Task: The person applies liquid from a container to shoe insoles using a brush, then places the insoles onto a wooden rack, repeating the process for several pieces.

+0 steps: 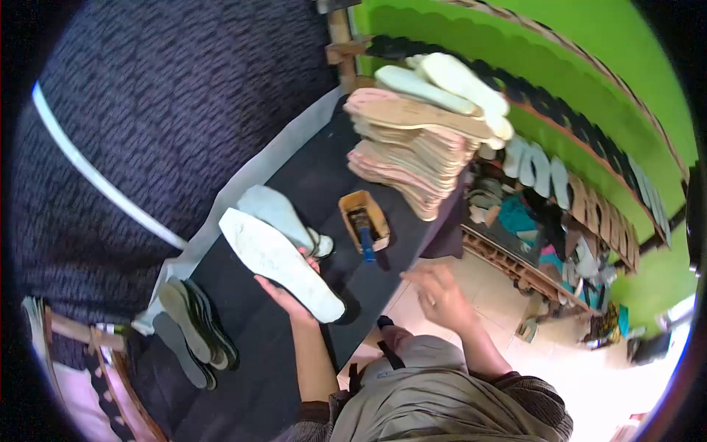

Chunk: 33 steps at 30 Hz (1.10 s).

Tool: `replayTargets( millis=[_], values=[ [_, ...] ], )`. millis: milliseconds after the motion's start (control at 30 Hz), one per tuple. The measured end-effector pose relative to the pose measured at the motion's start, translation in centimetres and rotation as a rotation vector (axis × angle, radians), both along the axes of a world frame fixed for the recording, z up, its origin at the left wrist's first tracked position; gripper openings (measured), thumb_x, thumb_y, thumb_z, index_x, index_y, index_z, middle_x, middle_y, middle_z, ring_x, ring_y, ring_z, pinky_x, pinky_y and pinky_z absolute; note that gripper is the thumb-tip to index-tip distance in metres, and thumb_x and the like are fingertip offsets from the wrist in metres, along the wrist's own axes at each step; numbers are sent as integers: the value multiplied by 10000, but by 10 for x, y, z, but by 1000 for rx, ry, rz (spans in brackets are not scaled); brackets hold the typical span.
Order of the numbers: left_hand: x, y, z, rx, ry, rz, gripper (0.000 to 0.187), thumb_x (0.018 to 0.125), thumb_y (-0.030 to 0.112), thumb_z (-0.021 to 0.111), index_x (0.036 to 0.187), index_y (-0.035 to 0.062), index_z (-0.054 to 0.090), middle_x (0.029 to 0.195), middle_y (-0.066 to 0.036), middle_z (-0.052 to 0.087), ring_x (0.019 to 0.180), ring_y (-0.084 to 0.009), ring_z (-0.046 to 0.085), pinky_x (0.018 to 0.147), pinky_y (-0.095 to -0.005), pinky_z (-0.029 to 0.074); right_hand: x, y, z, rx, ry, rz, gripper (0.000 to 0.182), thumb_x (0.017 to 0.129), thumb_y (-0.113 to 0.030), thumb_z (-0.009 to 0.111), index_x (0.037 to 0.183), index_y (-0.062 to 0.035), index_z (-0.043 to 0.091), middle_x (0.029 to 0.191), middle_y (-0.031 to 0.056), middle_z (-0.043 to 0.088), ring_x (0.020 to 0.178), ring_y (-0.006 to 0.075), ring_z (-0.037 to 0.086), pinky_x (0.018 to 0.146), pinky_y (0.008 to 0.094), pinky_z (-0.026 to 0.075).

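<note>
My left hand (286,298) is closed on a white insole (276,258), gripping it from beneath with fingertips at its far edge. The insole is tilted above the dark table, pale side up. Beyond it lies another whitish sole-shaped piece (272,208), partly hidden by the insole. My right hand (440,298) hovers off the table's edge, holding nothing visible, with its fingers apart and slightly bent. Nearest to it is a cut-open yellowish container (378,221) with a blue-handled brush (366,239) standing inside.
Tall stacks of tan and pink insoles (412,147) stand at the table's far end, with white soles (464,85) on top. Several dark soles (191,324) lie at left on the black table (243,309). A cluttered low shelf (508,250) and wall racks of soles (589,206) are at right.
</note>
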<state>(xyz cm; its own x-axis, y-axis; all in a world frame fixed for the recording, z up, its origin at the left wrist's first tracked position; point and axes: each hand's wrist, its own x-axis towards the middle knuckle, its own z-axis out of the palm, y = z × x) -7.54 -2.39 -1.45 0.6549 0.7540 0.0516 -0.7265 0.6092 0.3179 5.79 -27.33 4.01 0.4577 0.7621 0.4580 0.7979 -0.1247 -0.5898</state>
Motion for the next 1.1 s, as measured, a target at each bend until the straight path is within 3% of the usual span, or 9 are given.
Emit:
replayTargets(
  millis=[167, 333, 567, 700, 733, 833, 867, 1000, 1100],
  values=[
    [25, -71, 45, 238, -11, -124, 866, 799, 769, 234, 1284, 68, 394, 959, -190, 592, 650, -336, 603, 552, -406, 511, -50, -55, 13, -46, 86, 13, 551, 776, -209, 667, 1262, -59, 456, 1143, 180, 521, 1070, 354, 499, 920, 421, 405],
    [57, -193, 48, 186, -158, -253, 864, 808, 761, 245, 1321, 75, 360, 1112, -201, 541, 853, -345, 591, 782, -454, 481, -79, -100, 19, -105, 231, -163, 920, 688, -363, 754, 1383, -43, 243, 1241, 236, 421, 1104, 390, 477, 940, 425, 400],
    [107, -304, 39, 220, -42, -420, 946, 774, 795, 251, 1344, 42, 306, 1170, -199, 507, 933, -370, 594, 857, -455, 479, -54, -184, -1, 65, 332, -420, 885, 682, -255, 778, 1358, -5, 265, 1234, 241, 424, 1047, 394, 526, 884, 410, 451],
    [143, -361, 20, 322, -13, -566, 824, 837, 702, 288, 1398, 98, 270, 1365, -162, 385, 1199, -374, 433, 1007, -474, 344, -24, -253, 3, 35, 448, -636, 852, 655, -265, 783, 1329, -19, 323, 1193, 239, 493, 1076, 400, 523, 893, 417, 445],
    [152, -370, 8, 225, 3, -671, 714, 866, 629, 329, 1423, 190, 249, 1444, -90, 303, 1297, -359, 310, 1058, -453, 269, -12, -272, 6, 32, 471, -717, 843, 639, -282, 788, 1310, -19, 352, 1156, 240, 529, 1078, 398, 526, 894, 419, 443],
    [187, -419, 5, 161, -46, -885, 474, 882, 499, 418, 1277, 237, 423, 1238, -35, 479, 1113, -286, 487, 929, -447, 393, 27, -335, 6, 138, 283, -888, 805, 652, -284, 761, 1308, -34, 367, 1179, 241, 513, 1072, 408, 514, 886, 438, 442],
    [193, -439, 8, 306, 137, -892, 384, 882, 420, 436, 1166, 167, 485, 1018, -50, 534, 847, -254, 551, 778, -421, 447, 41, -357, 2, 195, 221, -919, 811, 638, -281, 767, 1298, -20, 376, 1194, 220, 515, 1077, 390, 517, 890, 433, 432],
    [233, -476, -37, 413, 189, -1174, 361, 876, 362, 454, 1109, 92, 509, 872, -86, 552, 747, -223, 543, 708, -378, 451, 86, -433, 3, 185, 39, -1081, 823, 622, -274, 772, 1293, -7, 377, 1188, 208, 520, 1065, 363, 527, 901, 425, 416],
    [244, -501, -37, 501, 263, -1056, 345, 885, 355, 444, 1090, 86, 514, 864, -86, 551, 752, -216, 543, 711, -374, 452, 123, -466, 21, 198, -106, -1202, 827, 617, -251, 767, 1300, -5, 370, 1152, 185, 548, 1027, 316, 549, 875, 402, 390]
  ],
)
